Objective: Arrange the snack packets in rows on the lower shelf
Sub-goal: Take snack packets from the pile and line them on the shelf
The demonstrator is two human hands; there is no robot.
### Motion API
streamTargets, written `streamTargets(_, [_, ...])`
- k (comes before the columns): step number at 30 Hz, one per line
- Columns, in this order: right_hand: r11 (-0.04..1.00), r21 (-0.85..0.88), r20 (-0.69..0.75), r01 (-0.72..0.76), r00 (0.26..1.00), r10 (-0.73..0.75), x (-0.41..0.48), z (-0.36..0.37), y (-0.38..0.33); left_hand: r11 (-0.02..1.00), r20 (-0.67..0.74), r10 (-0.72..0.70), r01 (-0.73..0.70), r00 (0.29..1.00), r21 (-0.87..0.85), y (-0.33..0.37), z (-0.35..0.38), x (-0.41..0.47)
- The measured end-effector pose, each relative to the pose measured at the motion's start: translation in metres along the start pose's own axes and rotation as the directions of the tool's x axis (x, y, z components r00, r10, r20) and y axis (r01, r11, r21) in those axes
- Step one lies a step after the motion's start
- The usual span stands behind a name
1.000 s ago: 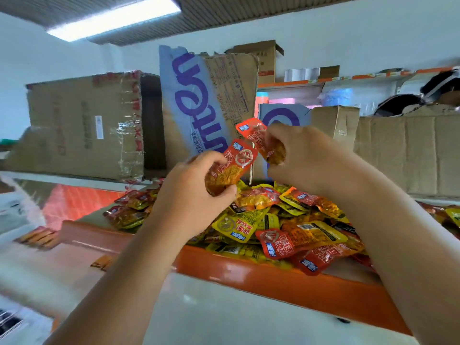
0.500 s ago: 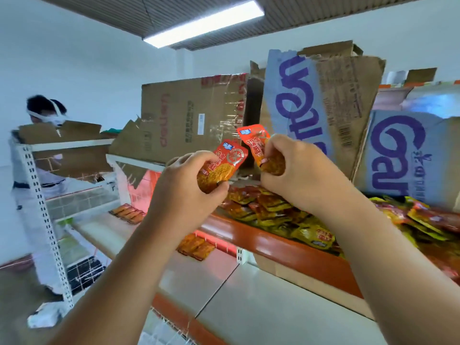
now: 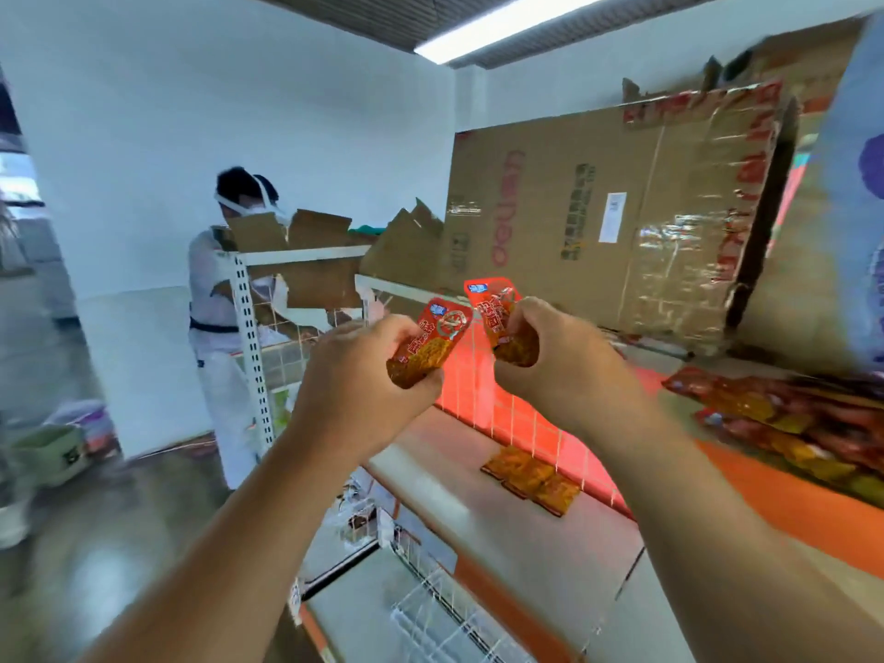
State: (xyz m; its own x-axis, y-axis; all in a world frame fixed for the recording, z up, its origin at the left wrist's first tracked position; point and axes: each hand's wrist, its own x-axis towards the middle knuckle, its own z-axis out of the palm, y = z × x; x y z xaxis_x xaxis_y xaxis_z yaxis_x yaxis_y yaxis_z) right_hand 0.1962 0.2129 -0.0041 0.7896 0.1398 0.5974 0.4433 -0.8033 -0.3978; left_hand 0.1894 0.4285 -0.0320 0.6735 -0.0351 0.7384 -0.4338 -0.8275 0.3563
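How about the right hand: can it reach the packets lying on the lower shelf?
Probably yes: the row of packets lies uncovered on the lower shelf below the right hand, nothing between. But its grip holds a red packet, and the left hand a second packet.

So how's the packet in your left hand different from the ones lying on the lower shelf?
The left-hand packet is gripped by the left hand, up in the air and tilted; the shelf packets lie flat on the lower shelf. The left-hand packet shows a red printed top; the shelf packets, side by side in a short row, look plain orange-brown. Both are small, flat snack packets.
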Motion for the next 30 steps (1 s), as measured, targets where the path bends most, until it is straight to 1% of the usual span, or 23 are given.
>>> streamTargets(3, [0.999,0.034,0.043,-0.005,0.999,0.003,0.011,0.041,-0.007,0.998,0.007,-0.039,0.038,0.999,0.045,-0.039,0.001,-0.001])
streamTargets(6, [0.999,0.051,0.092,-0.014,0.996,0.009,0.022,0.075,-0.006,0.996,0.037,-0.072,0.07,0.997,0.05,-0.07,0.008,0.0])
streamTargets(12, [0.995,0.094,0.154,-0.043,0.988,0.028,0.05,0.138,0.024,0.993,0.121,-0.111,0.104,0.986,0.062,-0.116,0.045,0.016])
streamTargets(16, [0.994,0.084,0.184,-0.072,0.981,0.055,0.082,0.18,0.055,0.992,0.162,-0.111,0.101,0.981,0.071,-0.146,0.084,0.04])
streamTargets(18, [0.992,0.09,0.185,-0.086,0.98,0.068,0.096,0.199,0.07,0.991,0.177,-0.129,0.122,0.976,0.05,-0.158,0.103,0.05])
streamTargets(21, [0.981,0.115,0.222,-0.156,0.967,0.128,0.116,0.231,0.097,0.984,0.23,-0.172,0.176,0.958,0.006,-0.182,0.141,0.068])
streamTargets(23, [0.974,0.115,0.248,-0.194,0.955,0.161,0.129,0.248,0.115,0.977,0.241,-0.206,0.213,0.948,-0.003,-0.197,0.167,0.08])
streamTargets(26, [0.968,0.101,0.258,-0.228,0.946,0.195,0.145,0.269,0.137,0.971,0.244,-0.235,0.241,0.941,0.006,-0.218,0.202,0.09])
streamTargets(30, [0.96,0.051,0.297,-0.276,0.922,0.249,0.156,0.296,0.163,0.968,0.292,-0.248,0.245,0.924,0.05,-0.243,0.248,0.097])
